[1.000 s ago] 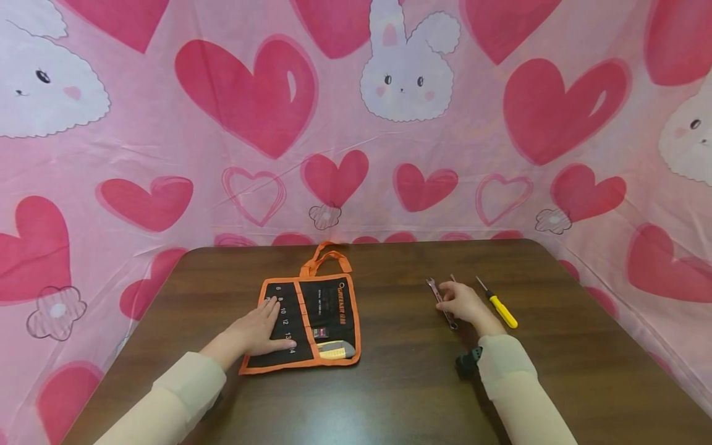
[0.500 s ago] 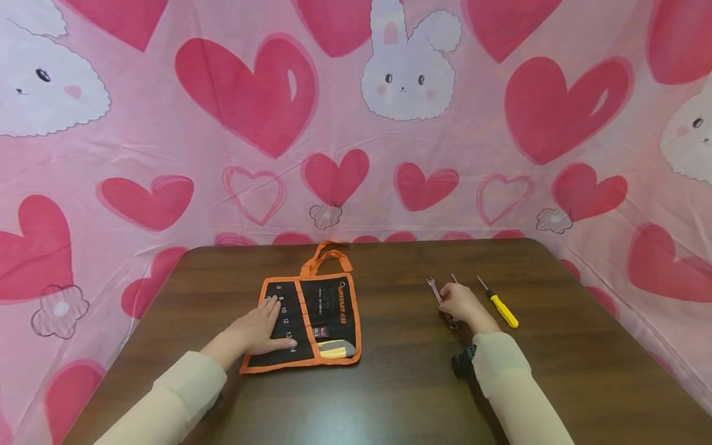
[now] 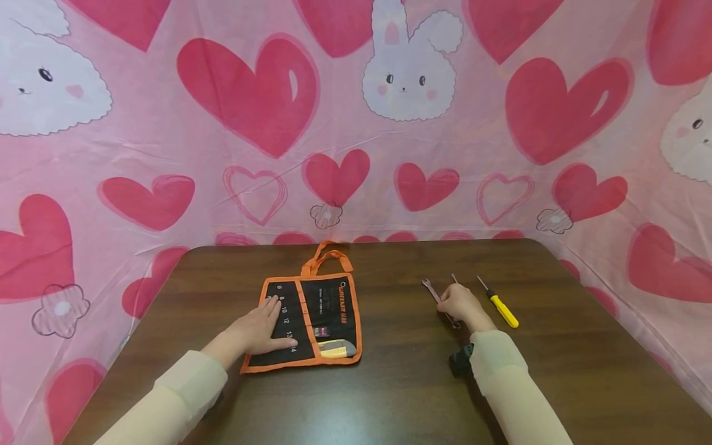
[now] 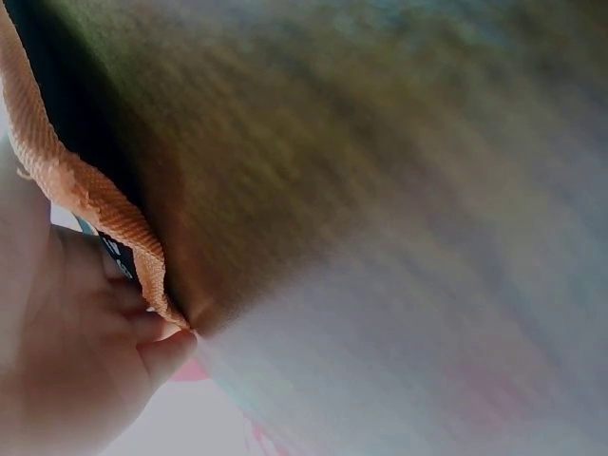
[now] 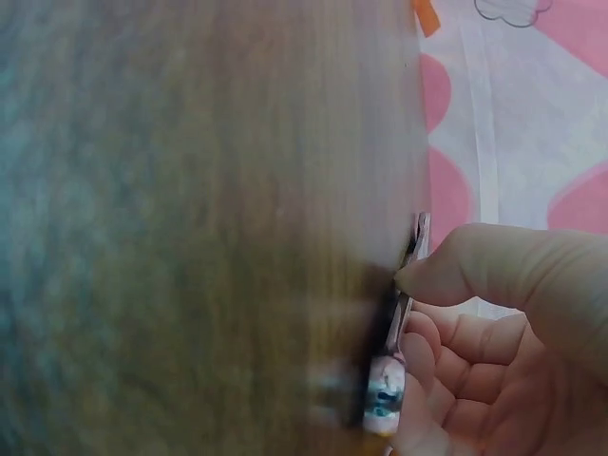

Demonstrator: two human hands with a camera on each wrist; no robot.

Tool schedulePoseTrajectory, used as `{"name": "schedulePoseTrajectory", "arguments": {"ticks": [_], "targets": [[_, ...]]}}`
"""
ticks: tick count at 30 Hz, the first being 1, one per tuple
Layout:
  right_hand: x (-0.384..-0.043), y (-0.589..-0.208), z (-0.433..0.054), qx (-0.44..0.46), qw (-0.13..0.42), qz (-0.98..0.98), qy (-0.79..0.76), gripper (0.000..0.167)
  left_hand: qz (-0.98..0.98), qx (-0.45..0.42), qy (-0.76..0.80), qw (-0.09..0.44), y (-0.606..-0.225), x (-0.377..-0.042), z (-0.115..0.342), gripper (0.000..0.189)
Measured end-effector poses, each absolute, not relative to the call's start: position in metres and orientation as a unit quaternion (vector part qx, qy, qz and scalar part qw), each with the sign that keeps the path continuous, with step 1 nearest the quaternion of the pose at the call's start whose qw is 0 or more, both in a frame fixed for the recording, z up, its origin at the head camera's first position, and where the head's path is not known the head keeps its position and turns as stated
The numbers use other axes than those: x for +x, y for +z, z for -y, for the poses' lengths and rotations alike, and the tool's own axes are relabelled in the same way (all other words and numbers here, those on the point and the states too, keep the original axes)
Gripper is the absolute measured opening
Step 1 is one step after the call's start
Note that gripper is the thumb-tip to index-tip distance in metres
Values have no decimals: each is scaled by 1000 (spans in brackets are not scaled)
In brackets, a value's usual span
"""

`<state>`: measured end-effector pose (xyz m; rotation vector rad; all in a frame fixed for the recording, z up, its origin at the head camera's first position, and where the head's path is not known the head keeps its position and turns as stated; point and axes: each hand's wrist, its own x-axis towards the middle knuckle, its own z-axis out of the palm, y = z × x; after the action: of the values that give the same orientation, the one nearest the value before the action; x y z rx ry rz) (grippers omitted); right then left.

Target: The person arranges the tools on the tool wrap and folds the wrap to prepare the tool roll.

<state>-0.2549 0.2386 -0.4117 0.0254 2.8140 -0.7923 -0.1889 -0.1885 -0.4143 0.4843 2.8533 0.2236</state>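
My left hand (image 3: 256,329) lies spread on the left part of a black tool pouch (image 3: 328,312) with orange edging and printed size numbers. In the left wrist view the pouch's orange edge (image 4: 95,195) shows against that hand (image 4: 76,342). A yellow and grey utility knife (image 3: 336,350) sits in the pouch's near right pocket. To the right, my right hand (image 3: 463,305) pinches a shiny combination wrench (image 3: 430,288) by its middle. The right wrist view has the thumb of the hand (image 5: 494,351) pressed against the wrench (image 5: 386,385), with the fingers curled behind.
A screwdriver (image 3: 502,310) with a yellow handle lies to the right of my right hand. Another thin metal tip (image 3: 453,278) pokes out beyond that hand, the rest of it hidden. Orange straps (image 3: 327,261) extend from the pouch's far edge. A patterned pink cloth (image 3: 356,123) hangs behind the table (image 3: 389,395).
The wrench has shifted a little to the left and turned slightly, with my right hand's fingers closing on it. My left hand and the pouch have stayed put.
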Motion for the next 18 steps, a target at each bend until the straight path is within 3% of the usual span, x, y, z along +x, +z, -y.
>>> {"name": "schedulePoseTrajectory", "arguments": {"ticks": [18], "targets": [[-253,-414,-243,-26,86,-948,-307,6,-975,175,71,117,-416,-191,190,103]]}}
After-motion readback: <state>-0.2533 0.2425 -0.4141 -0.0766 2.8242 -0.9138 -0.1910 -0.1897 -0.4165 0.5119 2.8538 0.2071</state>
